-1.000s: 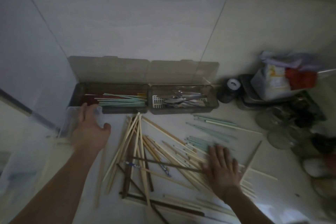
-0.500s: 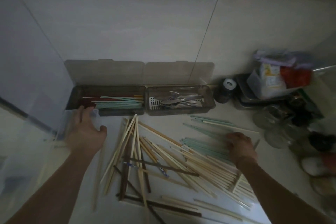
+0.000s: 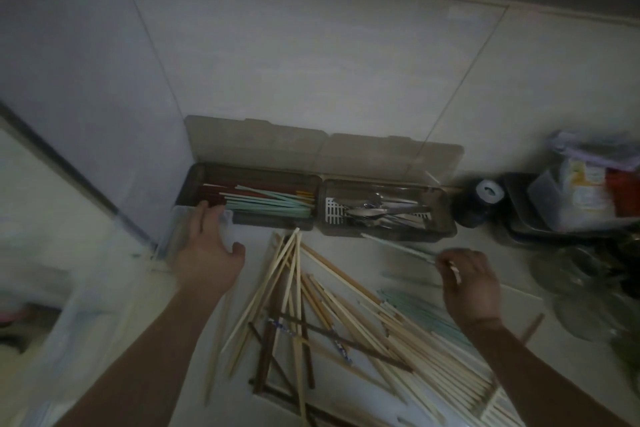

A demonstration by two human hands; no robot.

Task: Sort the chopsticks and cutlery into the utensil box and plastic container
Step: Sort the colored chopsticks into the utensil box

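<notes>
Presently the utensil box (image 3: 313, 198), a smoky translucent two-compartment case with both lids raised against the tiled wall, stands at the back of the table (image 3: 485, 253). Its left compartment holds mint-green chopsticks (image 3: 273, 206) with some dark red ones beside them; its right compartment holds metal cutlery (image 3: 381, 211) lying over a white slotted insert. The clear plastic container (image 3: 194, 229) sits just in front of the box's left end, at the table's left edge; its outline is faint in the dim light. The left hand (image 3: 207, 253) rests on the container's rim, fingers straight and slightly apart, reaching toward the box wall, thumb spread to the right. The right hand (image 3: 467, 281) hovers above the table in front of the cutlery compartment, its fingers curled and pinching a pale green chopstick (image 3: 398, 246) that slants up and left toward the box's front wall; motion blur hides whether more than one stick is held. Between and below the two hands lies a loose heap of bamboo chopsticks (image 3: 346, 305), crossed by several dark brown ones, with further mint-green sticks beside the right forearm. Right of the box stand a dark jar with a pale lid (image 3: 485, 198) and a tray of packaged goods (image 3: 575, 198).
</notes>
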